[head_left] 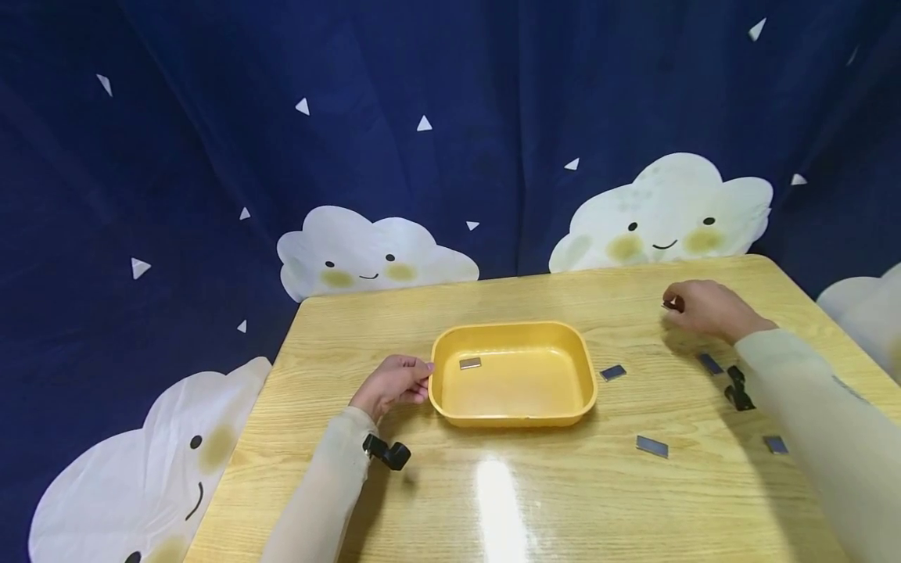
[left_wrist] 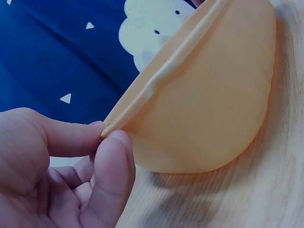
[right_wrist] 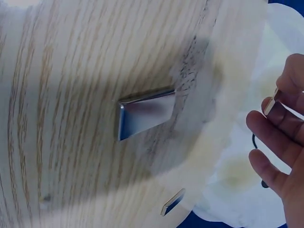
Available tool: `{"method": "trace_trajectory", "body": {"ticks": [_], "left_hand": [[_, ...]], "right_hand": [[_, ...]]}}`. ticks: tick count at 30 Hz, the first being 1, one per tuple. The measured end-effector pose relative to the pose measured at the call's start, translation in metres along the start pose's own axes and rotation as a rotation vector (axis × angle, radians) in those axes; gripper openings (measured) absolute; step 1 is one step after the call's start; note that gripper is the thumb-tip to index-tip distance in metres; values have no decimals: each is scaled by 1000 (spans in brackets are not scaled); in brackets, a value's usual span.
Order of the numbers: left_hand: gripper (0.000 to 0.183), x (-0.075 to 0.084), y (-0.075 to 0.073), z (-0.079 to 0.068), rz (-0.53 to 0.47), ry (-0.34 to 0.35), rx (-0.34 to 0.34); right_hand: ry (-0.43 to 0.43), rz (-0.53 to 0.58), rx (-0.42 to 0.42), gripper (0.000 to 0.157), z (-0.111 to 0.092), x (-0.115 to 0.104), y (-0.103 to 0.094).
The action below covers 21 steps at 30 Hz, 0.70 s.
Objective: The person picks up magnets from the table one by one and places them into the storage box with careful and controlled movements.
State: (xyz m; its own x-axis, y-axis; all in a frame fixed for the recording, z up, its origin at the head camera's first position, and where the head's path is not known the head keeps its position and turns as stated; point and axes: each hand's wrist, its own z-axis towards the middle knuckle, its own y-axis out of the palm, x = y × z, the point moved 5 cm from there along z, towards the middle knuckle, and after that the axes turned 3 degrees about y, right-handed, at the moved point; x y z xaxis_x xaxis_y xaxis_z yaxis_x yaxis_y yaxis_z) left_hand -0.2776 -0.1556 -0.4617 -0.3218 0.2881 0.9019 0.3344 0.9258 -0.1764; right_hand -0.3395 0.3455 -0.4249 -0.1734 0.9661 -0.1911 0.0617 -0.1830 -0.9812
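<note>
My left hand (head_left: 396, 383) pinches the left rim of a yellow plastic basin (head_left: 524, 391) between thumb and fingers; the left wrist view shows this grip on the basin's rim (left_wrist: 161, 78) up close. Inside the basin, near its left side, lies one small shiny rectangular metal piece (head_left: 470, 363). At the far right, my right hand (head_left: 714, 310) is raised over the table and pinches another metal piece (right_wrist: 271, 104) between thumb and fingers. That piece is partly hidden by the fingers. Below the right hand in the right wrist view lies a mirror-like metal piece (right_wrist: 147, 114).
On the wooden table (head_left: 563, 500), loose metal pieces lie right of the basin: one near its side (head_left: 613, 373), one nearer the front (head_left: 652, 446), one by the right wrist (head_left: 709, 363), one beside the right sleeve (head_left: 776, 445). A blue cloud-patterned curtain (head_left: 450, 172) hangs behind.
</note>
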Motion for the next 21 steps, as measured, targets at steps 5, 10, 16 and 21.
{"method": "trace_trajectory", "body": {"ticks": [5, 10, 16, 21], "left_hand": [[22, -2, 0, 0, -7, -9, 7], [23, -1, -2, -2, -7, -14, 21], [24, -1, -2, -1, -18, -11, 20], [24, -2, 0, 0, -31, -5, 16]], "right_hand": [[-20, -12, 7, 31, -1, -8, -3], [-52, -5, 33, 29, -1, -15, -9], [-85, -16, 60, 27, -4, -21, -14], [-107, -32, 60, 24, -9, -26, -17]]}}
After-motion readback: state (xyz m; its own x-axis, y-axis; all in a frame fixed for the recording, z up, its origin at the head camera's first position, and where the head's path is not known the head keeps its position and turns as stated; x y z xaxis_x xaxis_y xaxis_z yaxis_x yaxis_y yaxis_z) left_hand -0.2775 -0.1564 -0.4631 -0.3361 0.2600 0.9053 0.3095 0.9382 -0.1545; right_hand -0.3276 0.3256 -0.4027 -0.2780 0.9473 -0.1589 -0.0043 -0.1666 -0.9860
